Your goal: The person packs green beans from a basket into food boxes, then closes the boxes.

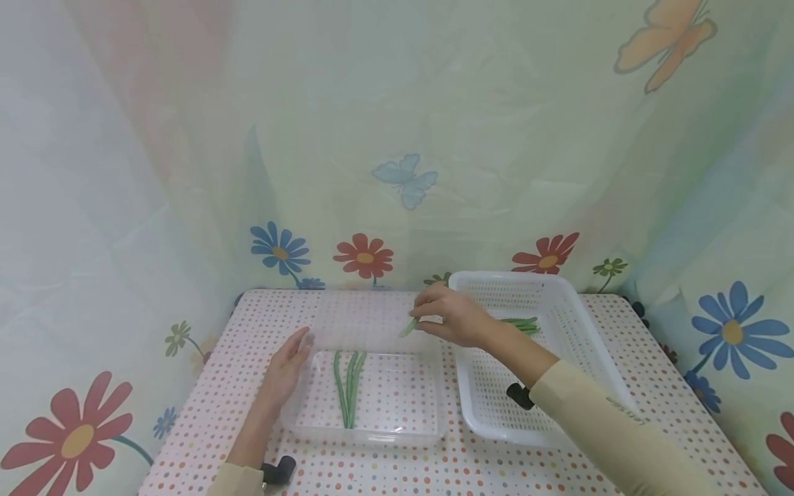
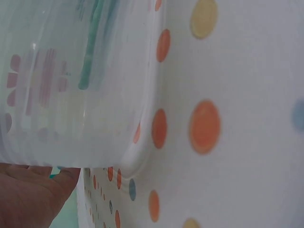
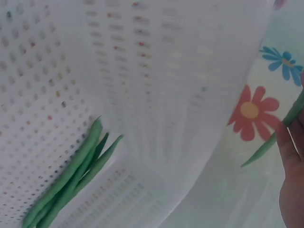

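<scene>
Right fingers (image 1: 433, 294) pinch a slender bean (image 1: 409, 327); left fingers (image 1: 300, 339) (nearly straight) flank a clear, round-cornered box (image 1: 372, 436).

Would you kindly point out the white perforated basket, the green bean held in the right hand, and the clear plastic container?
White perforated basket (image 1: 490, 396), head view: its bare floor.
Held green bean (image 3: 260, 152), right wrist view: its protruding lower length.
Clear plastic container (image 1: 397, 396), head view: its bare floor, right side.
</scene>
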The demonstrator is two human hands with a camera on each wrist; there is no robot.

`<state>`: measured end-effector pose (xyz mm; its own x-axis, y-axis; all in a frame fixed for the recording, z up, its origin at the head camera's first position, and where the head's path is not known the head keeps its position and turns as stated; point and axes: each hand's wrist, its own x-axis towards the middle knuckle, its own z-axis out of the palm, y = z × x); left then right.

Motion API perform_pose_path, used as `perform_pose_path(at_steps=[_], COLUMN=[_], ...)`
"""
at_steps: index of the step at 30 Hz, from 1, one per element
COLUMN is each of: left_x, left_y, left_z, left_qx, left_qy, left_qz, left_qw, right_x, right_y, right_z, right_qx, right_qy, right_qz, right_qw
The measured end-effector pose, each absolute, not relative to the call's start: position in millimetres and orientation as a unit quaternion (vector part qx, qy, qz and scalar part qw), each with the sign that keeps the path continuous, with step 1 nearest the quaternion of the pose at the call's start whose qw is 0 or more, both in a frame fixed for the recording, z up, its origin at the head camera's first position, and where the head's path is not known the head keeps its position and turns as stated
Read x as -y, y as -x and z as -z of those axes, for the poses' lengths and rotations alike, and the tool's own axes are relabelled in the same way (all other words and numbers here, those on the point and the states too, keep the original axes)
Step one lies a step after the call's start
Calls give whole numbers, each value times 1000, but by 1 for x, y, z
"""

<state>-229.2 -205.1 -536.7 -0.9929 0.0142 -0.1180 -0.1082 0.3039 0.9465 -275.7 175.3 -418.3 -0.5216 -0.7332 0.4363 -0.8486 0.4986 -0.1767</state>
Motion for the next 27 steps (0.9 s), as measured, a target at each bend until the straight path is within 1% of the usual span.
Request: perform_pose_path(at_steps=[5, 7, 14, 27], left_x=[205, 205, 206, 206], left_y=[229, 228, 227, 229], left_z=[536, 536, 536, 538], left_qx=[-807, -806, -805, -807], left_qy=[27, 24, 22, 26], left_qz=[-587, -589, -591, -589], left_qw=[52, 51, 51, 44], right_x=[-161, -156, -146, -125], right_y=[271, 270, 267, 263], right_z=[417, 417, 419, 423], right_qx=[850, 851, 855, 850], right_qy=[-484, -486, -487, -509], right_qz=[-180, -174, -162, -120], right_qw=[102, 94, 75, 59])
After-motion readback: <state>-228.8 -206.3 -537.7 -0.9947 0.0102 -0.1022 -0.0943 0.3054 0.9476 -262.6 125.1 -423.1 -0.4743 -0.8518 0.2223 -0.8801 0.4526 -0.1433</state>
